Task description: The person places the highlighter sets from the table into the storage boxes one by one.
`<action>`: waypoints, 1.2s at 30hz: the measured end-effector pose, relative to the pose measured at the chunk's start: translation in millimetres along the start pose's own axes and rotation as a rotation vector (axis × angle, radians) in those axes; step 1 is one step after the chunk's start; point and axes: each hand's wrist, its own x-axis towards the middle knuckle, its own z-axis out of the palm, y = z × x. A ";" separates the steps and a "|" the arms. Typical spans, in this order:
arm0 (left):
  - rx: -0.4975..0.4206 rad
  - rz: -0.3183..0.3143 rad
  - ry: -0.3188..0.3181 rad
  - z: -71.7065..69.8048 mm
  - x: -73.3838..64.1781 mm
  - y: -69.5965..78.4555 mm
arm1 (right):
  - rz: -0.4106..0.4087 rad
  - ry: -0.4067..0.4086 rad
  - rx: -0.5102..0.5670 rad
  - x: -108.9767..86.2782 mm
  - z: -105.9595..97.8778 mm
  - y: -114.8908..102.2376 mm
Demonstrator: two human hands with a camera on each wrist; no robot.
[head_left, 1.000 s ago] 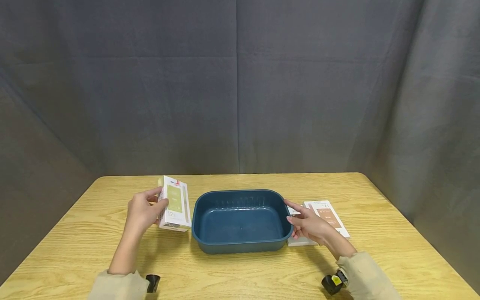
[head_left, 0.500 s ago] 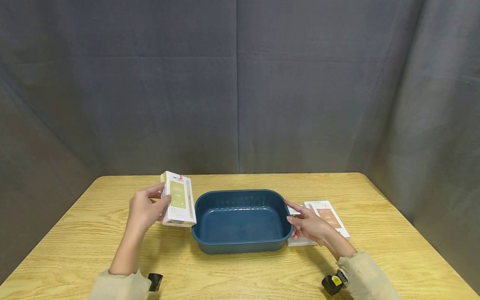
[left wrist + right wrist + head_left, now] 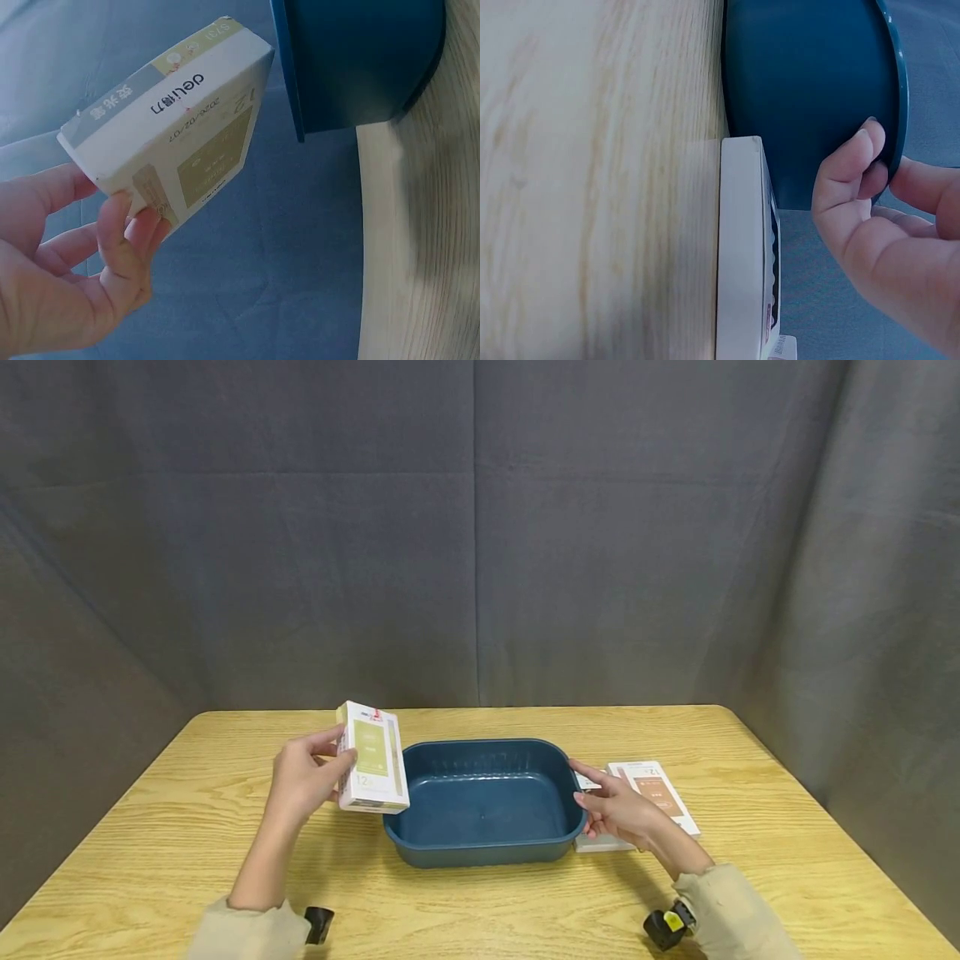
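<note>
Above the table (image 3: 480,914), the left hand (image 3: 302,777) pinches a box (image 3: 377,756) near ten o'clock on the tub (image 3: 483,855), likely mid-carry, needing clearance, the right hand (image 3: 618,814) gripping three o'clock.

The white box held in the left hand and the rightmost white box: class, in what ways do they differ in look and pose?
Colour: the held white rectangular box has a green panel; the rightmost white rectangular box has a brown one.
Pose: the held box is raised and tilted in the left hand; the rightmost box lies panel up, right of the blue plastic tub.
Both are slim and marked 12.
</note>
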 end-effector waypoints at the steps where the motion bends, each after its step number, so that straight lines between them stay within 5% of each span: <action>1: 0.003 0.001 -0.004 1.3 0.0 0.3 | 0.000 0.000 0.001 -0.1 -0.1 0.0; 20: -0.031 0.037 -0.094 21.6 1.0 -2.6 | -0.002 -0.004 -0.009 -1.0 0.0 -0.7; 36: 0.018 -0.006 -0.141 40.5 6.2 -8.4 | 0.017 0.018 -0.017 -0.4 -0.1 0.7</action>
